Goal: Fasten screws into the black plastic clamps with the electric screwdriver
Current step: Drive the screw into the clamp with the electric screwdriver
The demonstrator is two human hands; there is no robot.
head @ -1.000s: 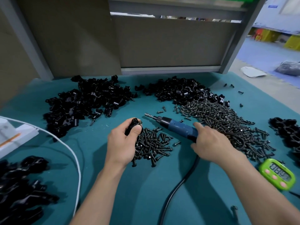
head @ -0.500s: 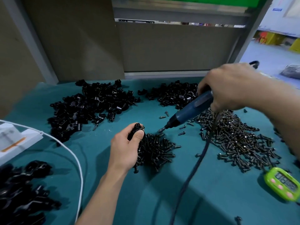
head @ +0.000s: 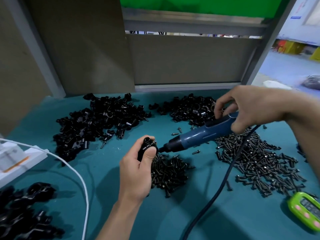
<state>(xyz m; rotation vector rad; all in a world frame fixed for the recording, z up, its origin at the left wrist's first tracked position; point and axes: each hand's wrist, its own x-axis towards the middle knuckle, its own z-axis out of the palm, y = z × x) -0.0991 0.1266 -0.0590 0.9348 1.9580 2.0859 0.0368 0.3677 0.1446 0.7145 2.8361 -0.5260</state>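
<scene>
— Left hand (head: 136, 174), nearest: why grip the clamp (head: 145, 147) upright, just above the small pile of screws (head: 168, 176)?
— Fingers and thumb curl round it so that its side faces the screwdriver (head: 202, 134), whose tip reaches it.
— And the right hand (head: 251, 108), farther back?
— It wraps the blue handle and slants the tool downward, probably ready to drive a screw. Spare clamps (head: 103, 122) lie heaped beyond, within reach.

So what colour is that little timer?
The timer is bright green with pink buttons, seen in the head view.
</scene>
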